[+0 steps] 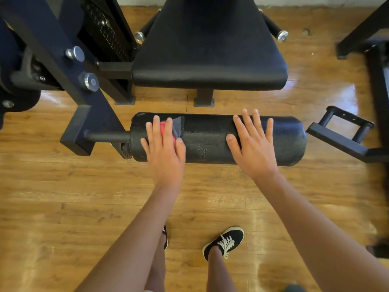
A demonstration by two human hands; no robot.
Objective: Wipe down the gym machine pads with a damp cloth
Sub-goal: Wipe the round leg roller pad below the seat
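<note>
On the black roller pad [216, 139] in front of me, my left hand [164, 150] lies flat with fingers spread, pressing a pink and grey cloth [175, 128] onto its left end, while my right hand [253, 146] rests open and empty further right. Beyond it stands the black seat pad [210, 51], with the machine's dark frame [63, 70] at left and a footrest bracket [345, 131] at right; I can read no writing anywhere.
</note>
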